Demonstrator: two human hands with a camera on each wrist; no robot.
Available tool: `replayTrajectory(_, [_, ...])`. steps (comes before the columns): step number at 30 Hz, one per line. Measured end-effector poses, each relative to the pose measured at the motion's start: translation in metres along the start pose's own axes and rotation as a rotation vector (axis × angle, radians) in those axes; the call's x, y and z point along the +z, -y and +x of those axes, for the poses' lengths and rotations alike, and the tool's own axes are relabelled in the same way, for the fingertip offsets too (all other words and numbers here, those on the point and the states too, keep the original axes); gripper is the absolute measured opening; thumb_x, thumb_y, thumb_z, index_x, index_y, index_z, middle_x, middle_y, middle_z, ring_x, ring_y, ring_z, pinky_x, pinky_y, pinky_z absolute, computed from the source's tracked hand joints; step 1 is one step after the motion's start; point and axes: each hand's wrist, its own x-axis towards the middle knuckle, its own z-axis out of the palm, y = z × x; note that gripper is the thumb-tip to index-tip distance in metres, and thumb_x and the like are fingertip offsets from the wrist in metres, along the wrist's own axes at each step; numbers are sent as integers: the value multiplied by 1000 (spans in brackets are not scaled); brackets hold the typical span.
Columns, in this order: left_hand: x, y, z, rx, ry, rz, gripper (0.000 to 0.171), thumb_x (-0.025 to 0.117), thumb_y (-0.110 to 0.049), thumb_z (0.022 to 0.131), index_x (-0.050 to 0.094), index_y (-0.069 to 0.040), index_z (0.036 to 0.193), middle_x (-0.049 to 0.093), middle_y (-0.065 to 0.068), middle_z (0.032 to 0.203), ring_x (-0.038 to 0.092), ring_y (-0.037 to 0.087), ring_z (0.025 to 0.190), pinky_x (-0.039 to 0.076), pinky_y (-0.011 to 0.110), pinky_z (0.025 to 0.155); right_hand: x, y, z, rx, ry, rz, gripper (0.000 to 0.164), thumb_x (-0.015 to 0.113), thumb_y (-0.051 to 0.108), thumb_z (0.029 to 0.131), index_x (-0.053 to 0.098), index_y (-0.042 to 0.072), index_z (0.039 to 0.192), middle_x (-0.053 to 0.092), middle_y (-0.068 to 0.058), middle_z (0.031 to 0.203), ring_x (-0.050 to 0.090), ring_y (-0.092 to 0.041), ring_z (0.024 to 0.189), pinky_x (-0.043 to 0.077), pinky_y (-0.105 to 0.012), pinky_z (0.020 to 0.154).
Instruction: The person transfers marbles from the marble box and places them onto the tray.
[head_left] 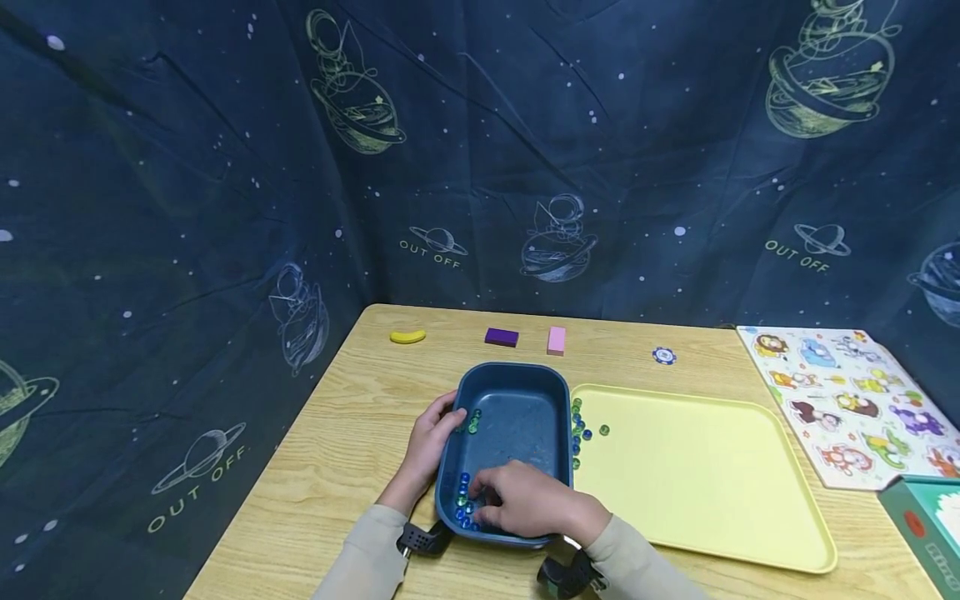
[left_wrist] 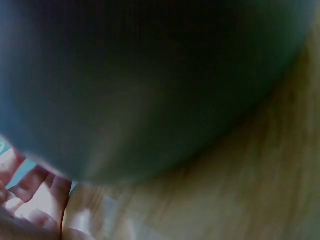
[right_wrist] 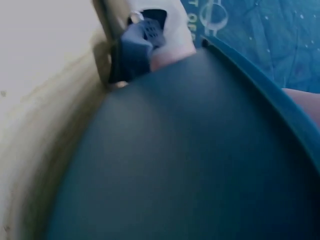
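A deep blue plastic tub [head_left: 513,415] stands on the table, partly over the yellow tray's left edge. My left hand [head_left: 429,440] grips its left rim, thumb hooked over the inside; the tub's underside and wall blur across the left wrist view, my left fingers [left_wrist: 37,195] in its corner. My right hand [head_left: 525,498] reaches into the tub's near left corner, fingertips bent down among blue and green glass marbles [head_left: 462,500]. Whether a marble is pinched there I cannot tell. Several green marbles [head_left: 474,421] lie by my left thumb. The tub's outer wall [right_wrist: 165,150] fills the right wrist view.
Blue and green marbles [head_left: 577,433] line the left side of a yellow tray [head_left: 697,467]. Behind are a toy banana [head_left: 407,337], a purple block [head_left: 502,337], a pink block [head_left: 556,340] and a poker chip [head_left: 663,356]. An animal puzzle board [head_left: 855,400] and a green box [head_left: 926,529] sit right.
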Motion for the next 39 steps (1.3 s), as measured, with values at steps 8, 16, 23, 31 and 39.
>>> replayTrajectory(8, [1,6,2,58,-19,-2,36,52,-21,90,53,-9,125,55,11,119,51,17,97,41,27,80,5,1,1,-2,10,-30,20,63,33,84,65,19,98,55,16,68,49,3,60,40,-17,58])
replayTrajectory(16, [2,3,1,16,-12,-32,36,52,-18,91,52,-10,126,54,12,121,50,17,98,41,28,82,6,1,0,-53,19,-36,10,62,32,84,64,21,86,51,18,63,47,3,56,38,-16,54])
replayTrajectory(23, [3,2,1,20,-21,-40,34,53,-18,91,54,-10,124,55,12,118,50,17,96,41,26,81,6,1,0,-54,23,-28,8,62,30,85,62,23,82,52,19,65,47,3,57,39,-15,55])
replayTrajectory(31, [4,2,2,20,-28,-14,33,54,-20,90,56,-14,122,57,7,116,50,19,98,41,30,82,7,0,1,-63,24,-28,8,63,28,84,62,23,78,51,19,63,47,3,56,39,-15,56])
replayTrajectory(39, [4,0,1,15,-16,-26,35,52,-19,91,53,-10,124,55,12,119,49,19,98,40,30,83,6,0,0,-63,23,-37,11,62,27,85,60,23,74,51,19,60,46,3,55,38,-15,55])
